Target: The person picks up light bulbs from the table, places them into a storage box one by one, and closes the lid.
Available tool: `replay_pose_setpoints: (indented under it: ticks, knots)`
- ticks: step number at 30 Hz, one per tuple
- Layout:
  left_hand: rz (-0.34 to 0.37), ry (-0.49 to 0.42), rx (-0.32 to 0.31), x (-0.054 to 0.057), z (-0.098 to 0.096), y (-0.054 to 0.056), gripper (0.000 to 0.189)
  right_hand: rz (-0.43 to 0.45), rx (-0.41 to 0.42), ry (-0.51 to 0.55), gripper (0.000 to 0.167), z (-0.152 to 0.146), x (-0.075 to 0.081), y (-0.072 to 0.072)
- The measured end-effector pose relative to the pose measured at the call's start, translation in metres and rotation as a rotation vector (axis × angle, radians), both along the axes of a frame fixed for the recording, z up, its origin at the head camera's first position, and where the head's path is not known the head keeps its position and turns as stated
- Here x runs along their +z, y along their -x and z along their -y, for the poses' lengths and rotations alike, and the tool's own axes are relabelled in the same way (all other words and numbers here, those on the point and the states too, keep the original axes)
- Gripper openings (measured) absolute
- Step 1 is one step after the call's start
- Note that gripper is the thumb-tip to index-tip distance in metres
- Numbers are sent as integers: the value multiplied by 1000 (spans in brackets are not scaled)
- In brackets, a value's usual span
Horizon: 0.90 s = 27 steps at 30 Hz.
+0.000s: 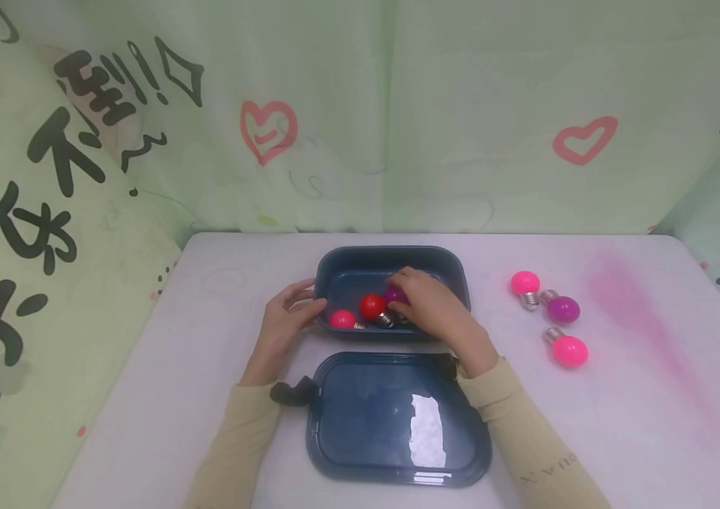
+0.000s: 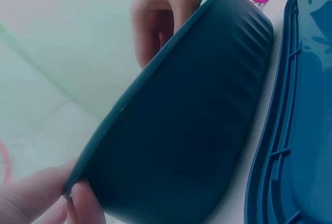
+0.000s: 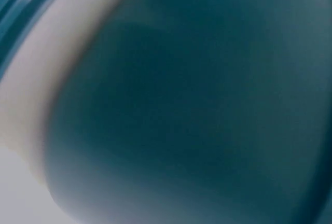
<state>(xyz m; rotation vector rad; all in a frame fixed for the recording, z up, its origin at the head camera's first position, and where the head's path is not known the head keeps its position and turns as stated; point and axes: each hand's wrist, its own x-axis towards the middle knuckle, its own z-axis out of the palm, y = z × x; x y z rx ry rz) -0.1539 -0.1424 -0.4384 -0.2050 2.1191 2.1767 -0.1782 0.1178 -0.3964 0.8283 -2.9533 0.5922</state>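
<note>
A dark blue plastic box point(image 1: 392, 249) stands uncovered on the table. My left hand point(image 1: 286, 311) pinches its left rim; the left wrist view shows thumb and fingers on either side of the edge. Reaching over the front right of the box, my right hand point(image 1: 433, 304) holds a purple light bulb point(image 1: 394, 294) low inside it, largely covered by the fingers. Beside that bulb lies a red bulb point(image 1: 373, 307), and a pink bulb point(image 1: 342, 319) is in the front left corner. In the right wrist view only the blurred box wall point(image 3: 181, 89) fills the picture.
The matching blue lid point(image 1: 366, 417) lies flat in front of the box, under the forearms. To the right on the white table point(image 1: 640, 424) are a pink bulb point(image 1: 525, 283), a purple bulb point(image 1: 564, 309) and another pink bulb point(image 1: 570, 351). A green curtain point(image 1: 449, 177) hangs behind.
</note>
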Motion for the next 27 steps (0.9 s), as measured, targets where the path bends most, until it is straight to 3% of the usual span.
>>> replay_pose_setpoints:
  ticks: [12, 27]
  knots:
    - [11, -6, 1, 1, 0, 1, 50, -81, -8, -19, 45, -16, 13, -3]
    - [19, -3, -1, -1, 0, 1, 51, -69, -61, 6, 43, -45, 18, -9]
